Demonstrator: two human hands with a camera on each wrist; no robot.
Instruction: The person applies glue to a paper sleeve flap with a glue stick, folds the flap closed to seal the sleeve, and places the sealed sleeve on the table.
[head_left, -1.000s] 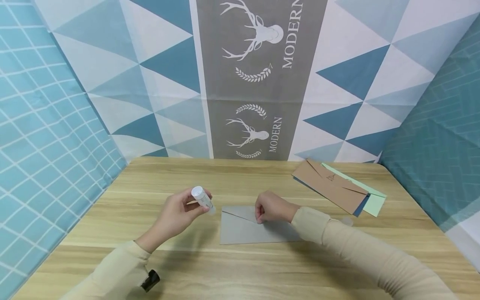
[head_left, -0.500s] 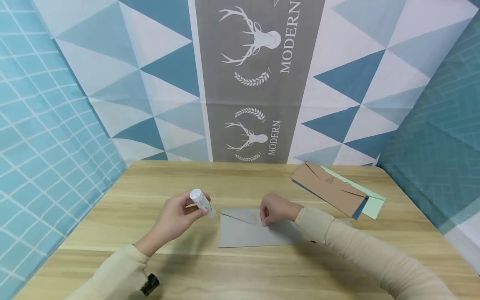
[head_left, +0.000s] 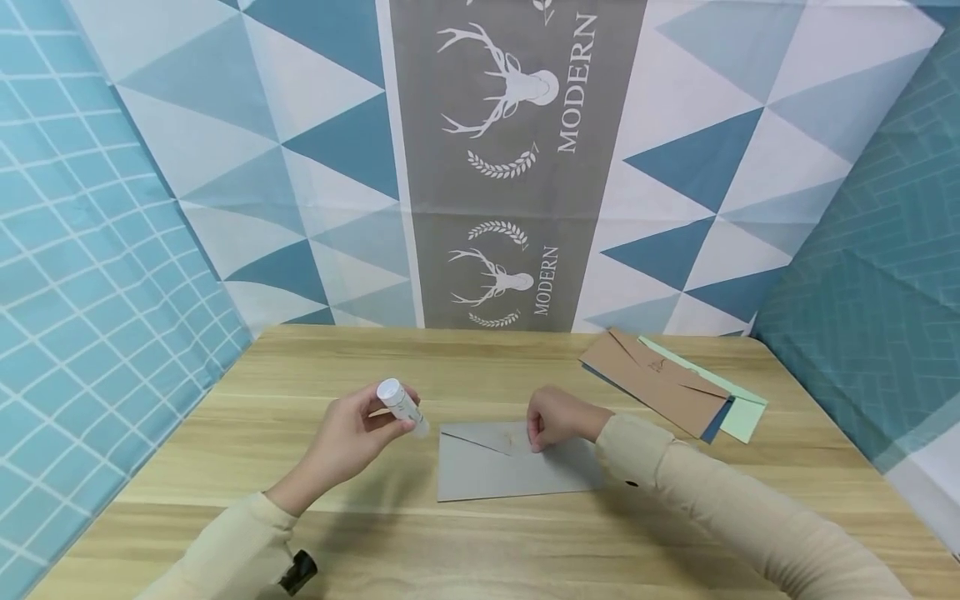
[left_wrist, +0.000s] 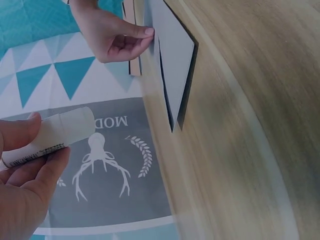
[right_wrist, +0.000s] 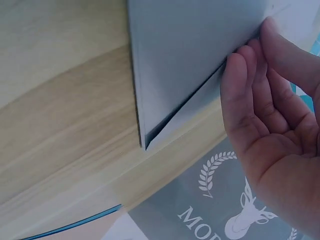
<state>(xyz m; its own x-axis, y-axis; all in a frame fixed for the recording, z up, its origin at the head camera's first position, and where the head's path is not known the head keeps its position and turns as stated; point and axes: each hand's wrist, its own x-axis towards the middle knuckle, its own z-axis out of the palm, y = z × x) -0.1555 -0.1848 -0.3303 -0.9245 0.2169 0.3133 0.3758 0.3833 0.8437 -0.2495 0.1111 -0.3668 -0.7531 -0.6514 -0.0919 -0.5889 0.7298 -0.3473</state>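
Observation:
My left hand (head_left: pixel 352 437) holds a white glue stick (head_left: pixel 402 404) tilted above the table, capped-looking end up; in the left wrist view the glue stick (left_wrist: pixel 55 132) lies between thumb and fingers, with small print along its side. A grey envelope (head_left: pixel 480 479) lies in front of me, its pointed flap facing up. My right hand (head_left: pixel 558 417) is at the middle of that flap, fingers curled. In the right wrist view, thumb and fingertips (right_wrist: pixel 235 70) of the right hand sit at the flap's edge, with a thin dark gap along the edge of the envelope (right_wrist: pixel 190 55).
A brown envelope (head_left: pixel 652 383) lies at the back right over a dark blue one (head_left: pixel 717 421) and a light green one (head_left: pixel 746 417). The wooden table (head_left: pixel 465 550) meets a patterned cloth backdrop (head_left: pixel 517 183) at its far edge.
My right hand has slid a little to the right along the flap, showing more of the mark at the flap's middle. The left hand keeps the glue stick nearly in place.

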